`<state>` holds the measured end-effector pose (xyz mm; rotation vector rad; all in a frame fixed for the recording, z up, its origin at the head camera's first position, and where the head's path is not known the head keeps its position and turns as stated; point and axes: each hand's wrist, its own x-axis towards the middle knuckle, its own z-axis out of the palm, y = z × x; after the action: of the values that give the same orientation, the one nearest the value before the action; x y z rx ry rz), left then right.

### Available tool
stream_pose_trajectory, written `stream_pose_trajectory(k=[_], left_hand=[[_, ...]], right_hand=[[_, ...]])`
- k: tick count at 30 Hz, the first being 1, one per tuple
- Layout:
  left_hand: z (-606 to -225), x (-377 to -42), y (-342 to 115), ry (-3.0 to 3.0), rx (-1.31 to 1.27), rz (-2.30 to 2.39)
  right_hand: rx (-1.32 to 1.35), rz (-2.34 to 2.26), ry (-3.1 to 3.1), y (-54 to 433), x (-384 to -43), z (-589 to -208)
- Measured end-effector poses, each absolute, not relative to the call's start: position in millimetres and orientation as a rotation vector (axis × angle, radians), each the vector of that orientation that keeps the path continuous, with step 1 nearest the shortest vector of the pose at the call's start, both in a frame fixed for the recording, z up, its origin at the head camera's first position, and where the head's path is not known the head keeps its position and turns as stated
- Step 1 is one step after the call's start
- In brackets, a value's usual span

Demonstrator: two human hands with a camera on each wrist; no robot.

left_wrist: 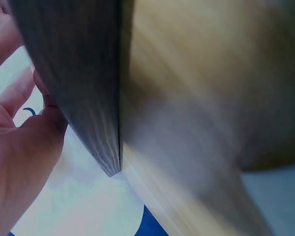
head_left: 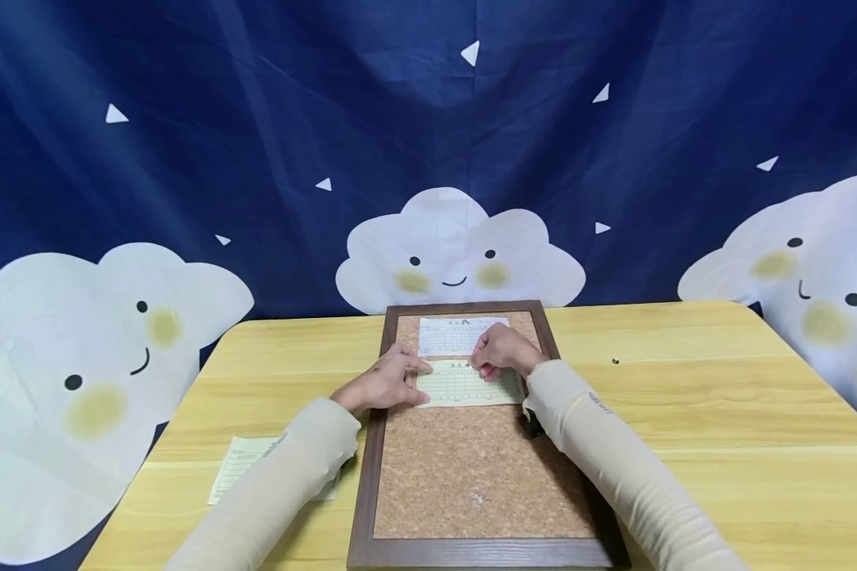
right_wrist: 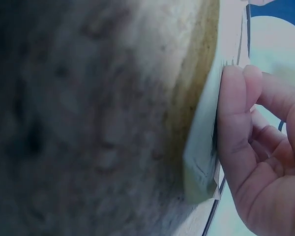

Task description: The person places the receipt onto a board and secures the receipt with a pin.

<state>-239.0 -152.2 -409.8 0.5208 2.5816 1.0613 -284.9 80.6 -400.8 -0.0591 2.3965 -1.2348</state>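
Observation:
A corkboard (head_left: 471, 468) with a dark brown wooden frame lies on the table. Across its upper part is a pale yellow printed slip (head_left: 451, 387), just below a white printed slip (head_left: 444, 339). My left hand (head_left: 388, 379) reaches over the frame's left side, its spread fingers and thumb touching the yellow slip's left corners. At the top middle of that slip, my right hand (head_left: 501, 350) pinches a tiny pushpin-like thing, mostly hidden by thumb and forefinger. The right wrist view shows the yellow slip's near edge (right_wrist: 199, 172) lifted off the cork beside my fingers.
More yellow slips (head_left: 239, 460) lie on the wooden table (head_left: 714, 420) left of the board, partly under my left forearm. One small metallic pin-like piece (head_left: 616, 362) sits to the right. Behind the table hangs a dark blue cloth (head_left: 428, 103) with smiling clouds.

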Motion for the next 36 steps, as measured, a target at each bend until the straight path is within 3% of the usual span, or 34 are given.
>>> stream_pose_trajectory(k=[20,36], left_hand=[[-405.7,-237.6,-152.3,2.655,0.644,0.916],[-395.5,-231.5,-167.6,2.608,0.593,1.149]], right_hand=[[-0.126,-1.240,2.370,86.1,-282.5,-398.6],[-0.268,-1.253,2.347,100.8,-271.6,-384.6]])
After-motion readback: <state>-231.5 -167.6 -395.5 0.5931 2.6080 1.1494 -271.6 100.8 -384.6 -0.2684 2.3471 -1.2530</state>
